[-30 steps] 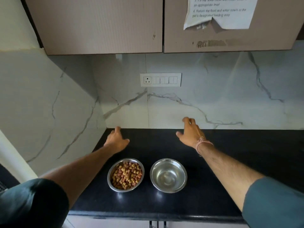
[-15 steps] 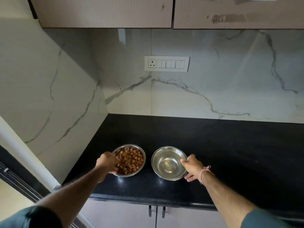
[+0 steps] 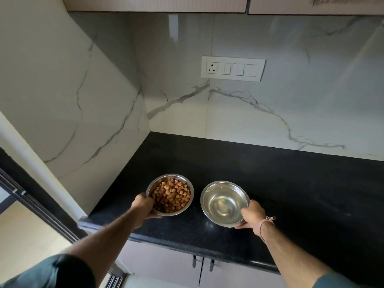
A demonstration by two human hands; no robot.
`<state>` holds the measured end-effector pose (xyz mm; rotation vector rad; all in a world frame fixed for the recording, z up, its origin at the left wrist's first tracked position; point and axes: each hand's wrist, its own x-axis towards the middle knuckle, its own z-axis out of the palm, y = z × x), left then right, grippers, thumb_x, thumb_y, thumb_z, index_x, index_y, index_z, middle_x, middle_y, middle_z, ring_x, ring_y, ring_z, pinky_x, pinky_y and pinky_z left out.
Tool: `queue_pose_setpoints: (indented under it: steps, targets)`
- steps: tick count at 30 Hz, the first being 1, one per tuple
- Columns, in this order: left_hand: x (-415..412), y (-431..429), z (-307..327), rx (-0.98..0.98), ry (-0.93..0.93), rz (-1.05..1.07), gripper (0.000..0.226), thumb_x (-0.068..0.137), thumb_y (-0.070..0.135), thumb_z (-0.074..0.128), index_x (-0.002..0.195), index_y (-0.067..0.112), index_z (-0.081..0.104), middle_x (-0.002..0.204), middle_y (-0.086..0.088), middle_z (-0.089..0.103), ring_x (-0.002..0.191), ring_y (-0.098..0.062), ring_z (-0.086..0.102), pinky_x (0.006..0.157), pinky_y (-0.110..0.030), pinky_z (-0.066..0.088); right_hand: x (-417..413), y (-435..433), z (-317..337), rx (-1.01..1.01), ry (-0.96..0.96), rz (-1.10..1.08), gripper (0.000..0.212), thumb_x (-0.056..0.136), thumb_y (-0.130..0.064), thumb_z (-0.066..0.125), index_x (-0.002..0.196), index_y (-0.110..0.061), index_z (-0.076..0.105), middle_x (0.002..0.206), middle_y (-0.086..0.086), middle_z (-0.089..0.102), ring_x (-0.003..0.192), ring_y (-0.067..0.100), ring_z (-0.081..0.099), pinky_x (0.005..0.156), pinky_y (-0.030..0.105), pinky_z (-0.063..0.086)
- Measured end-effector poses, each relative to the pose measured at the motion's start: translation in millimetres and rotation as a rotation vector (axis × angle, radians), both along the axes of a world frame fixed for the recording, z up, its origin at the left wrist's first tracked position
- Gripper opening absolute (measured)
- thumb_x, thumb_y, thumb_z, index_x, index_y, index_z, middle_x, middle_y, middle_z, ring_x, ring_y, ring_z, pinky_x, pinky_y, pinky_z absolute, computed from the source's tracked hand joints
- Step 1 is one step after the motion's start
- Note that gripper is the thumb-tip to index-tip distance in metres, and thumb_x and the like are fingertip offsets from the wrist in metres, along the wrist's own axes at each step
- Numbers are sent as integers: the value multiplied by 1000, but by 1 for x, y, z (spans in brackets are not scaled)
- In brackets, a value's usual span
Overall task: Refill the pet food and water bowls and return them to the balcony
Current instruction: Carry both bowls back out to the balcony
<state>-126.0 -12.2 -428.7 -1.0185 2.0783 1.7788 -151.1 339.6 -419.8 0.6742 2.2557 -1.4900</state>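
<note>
Since half a second ago: closes both hands fully on the bowls and tips the near sides upward, where the hands previously only reach the rims. Grips food bowl (image 3: 170, 175) at its near-left rim with left hand (image 3: 143, 206), hand wrapped over the edge, fingers curled underneath. Contains brown and orange kibble (image 3: 172, 195) covering the bottom. Grips water bowl (image 3: 207, 194) at its near-right rim with right hand (image 3: 252, 215), thumb on the edge, fingertips curled beneath the base. Shows a shiny steel interior; cannot tell whether water is present. Positions both bowls side by side, not touching, over the front part of black countertop (image 3: 291, 194), food bowl on the left, nearer the side wall; cannot tell whether either base rests on the surface. Wears pink thread (image 3: 268, 220) knotted round the right wrist and dark teal sleeve (image 3: 52, 273) on the left upper arm. Behind the countertop: white marble-pattern backsplash (image 3: 270, 113) with grey veins, carrying white switch plate (image 3: 233, 69) above the bowls, one socket at its left end. Above: lower edge of pale upper cabinets (image 3: 155, 4). Below the countertop edge: pale cabinet doors (image 3: 166, 265) with two dark handles (image 3: 194, 261) side by side. At far left: dark door track (image 3: 31, 204) and light floor (image 3: 25, 235).
</note>
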Motion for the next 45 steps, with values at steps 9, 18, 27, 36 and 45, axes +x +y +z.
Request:
queue_pose_setpoints:
  steps: [9,18,27,36,45]
  targets:
    - [10,2,-2,-41,3,43,32,101,4,53,131,12,51,111,-19,67,75,-29,78,68,-46,65,-17,3,-2,-36,9,60,34,88,15,44,115,0,58,115,22,63,84,42,73,56,48,64]
    - [56,-17,5,-74,17,166,25,100,2,49,124,11,54,106,-18,67,73,-29,78,64,-43,65,-3,-25,8,-80,32,145,34,89,17,45,113,-1,60,110,23,65,75,38,76,60,47,64]
    - [156,-78,20,-41,117,314,22,100,1,49,120,3,58,101,-23,71,73,-30,78,63,-45,64,52,-112,35,-125,81,322,33,89,17,42,110,-1,60,107,24,67,67,36,77,57,45,63]
    - [297,-165,38,-59,160,521,30,92,-9,39,115,-5,58,99,-29,70,70,-40,76,58,-49,63,131,-236,63,-182,122,507,35,85,21,40,98,-1,64,101,22,67,78,40,73,56,50,63]
    - [438,-253,36,-62,134,784,29,95,-8,40,117,-3,58,102,-30,70,71,-41,75,56,-46,63,202,-376,59,-259,50,717,35,85,24,37,107,8,60,102,24,63,70,39,70,46,42,60]
